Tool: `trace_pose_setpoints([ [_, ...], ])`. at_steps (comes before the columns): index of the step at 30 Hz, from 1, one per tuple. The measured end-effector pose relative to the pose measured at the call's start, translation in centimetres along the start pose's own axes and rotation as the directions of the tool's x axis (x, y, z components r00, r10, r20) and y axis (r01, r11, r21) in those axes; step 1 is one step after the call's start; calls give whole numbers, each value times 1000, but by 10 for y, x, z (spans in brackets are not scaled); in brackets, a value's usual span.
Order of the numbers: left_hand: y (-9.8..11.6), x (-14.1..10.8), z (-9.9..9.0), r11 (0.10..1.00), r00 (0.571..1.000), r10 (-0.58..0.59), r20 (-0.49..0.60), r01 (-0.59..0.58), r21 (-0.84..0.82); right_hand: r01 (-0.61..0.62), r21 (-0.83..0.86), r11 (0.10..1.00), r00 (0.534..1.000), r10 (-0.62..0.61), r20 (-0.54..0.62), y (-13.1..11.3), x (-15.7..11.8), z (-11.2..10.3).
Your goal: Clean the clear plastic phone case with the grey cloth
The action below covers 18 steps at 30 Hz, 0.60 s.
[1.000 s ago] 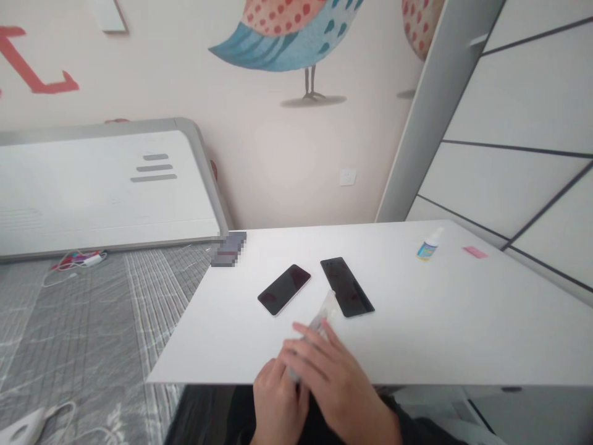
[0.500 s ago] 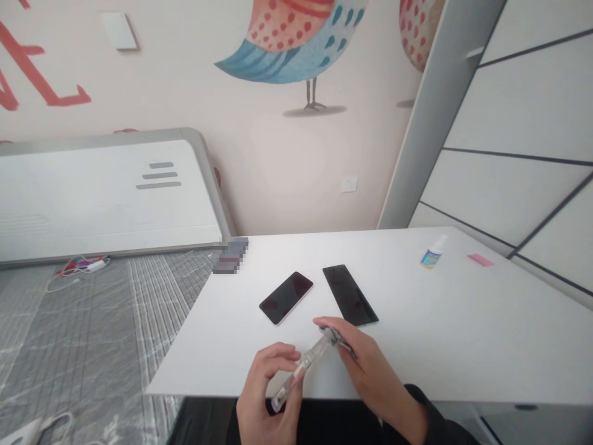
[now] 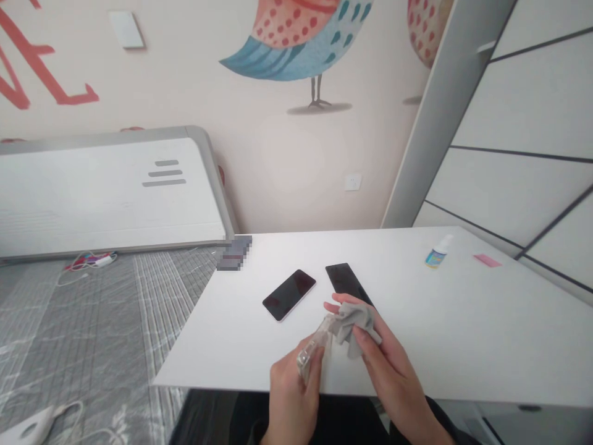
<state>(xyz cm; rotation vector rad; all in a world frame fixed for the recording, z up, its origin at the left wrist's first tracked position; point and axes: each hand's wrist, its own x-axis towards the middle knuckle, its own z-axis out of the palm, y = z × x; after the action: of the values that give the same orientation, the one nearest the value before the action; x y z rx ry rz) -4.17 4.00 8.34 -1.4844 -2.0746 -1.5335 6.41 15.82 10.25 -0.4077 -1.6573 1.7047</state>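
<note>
both hands are at work over the near edge of the desk. the left hand is closed narrow around a clear plastic piece, which pokes out above the fingers and tilts towards 1 o'clock, its far end reaching into the cloth. the right hand is curled around a bunched grey cloth, gripping it between thumb and fingers, and the folds wrap the tip of the clear piece, so the two hands meet through the cloth. how much of the plastic lies inside the folds is hidden.

from the hands, a phone lies flat at about 11 o'clock, dark screen up. a longer black phone lies just beside it at about 12 o'clock, its near end hidden behind the right hand and the cloth. further off at about 2 o'clock, a small dropper bottle stands near a pink slip. a pixelated patch sits at the far left corner of the desk, too blurred to tell what it covers. beyond the desk, a white panel leans against a wall painted with a large bird.
</note>
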Motion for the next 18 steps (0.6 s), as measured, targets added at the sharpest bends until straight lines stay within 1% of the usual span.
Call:
trace_pose_setpoints([
  [2,-1,-1,4,1000,998,-13,59,13,-4,183,-189,965,983,-179,38,-11,-2,2],
  [4,-1,-2,7,1000,997,-3,78,2,14,358,-332,873,934,-329,142,-20,-1,5],
  [5,-1,-3,8,1000,997,8,74,-11,29,442,-387,809,897,-388,213,-24,-1,6],
  [6,0,-3,8,999,998,22,63,-25,46,526,-430,734,850,-437,293,-26,0,7],
  [8,1,-2,9,994,997,66,31,-69,89,673,-484,560,740,-500,450,-30,3,8],
  [9,2,-2,9,990,996,89,17,-90,109,727,-497,473,686,-515,514,-31,5,8],
  [10,3,-1,9,987,994,105,9,-106,125,762,-512,397,646,-521,557,-31,8,7],
  [11,4,0,9,984,994,113,4,-112,135,776,-532,339,626,-522,579,-32,10,6],
  [12,5,1,9,983,993,115,0,-113,142,773,-559,300,624,-521,583,-32,12,5],
  [13,5,2,9,983,994,113,-3,-111,148,762,-584,279,631,-521,574,-33,14,4],
  [14,5,2,10,982,994,108,-4,-106,155,750,-602,276,643,-519,563,-34,15,4],
  [16,3,1,11,980,995,101,0,-100,175,728,-610,314,673,-500,546,-37,16,5],
  [18,1,-1,12,978,996,91,5,-90,190,729,-583,359,679,-490,547,-38,15,9],
])
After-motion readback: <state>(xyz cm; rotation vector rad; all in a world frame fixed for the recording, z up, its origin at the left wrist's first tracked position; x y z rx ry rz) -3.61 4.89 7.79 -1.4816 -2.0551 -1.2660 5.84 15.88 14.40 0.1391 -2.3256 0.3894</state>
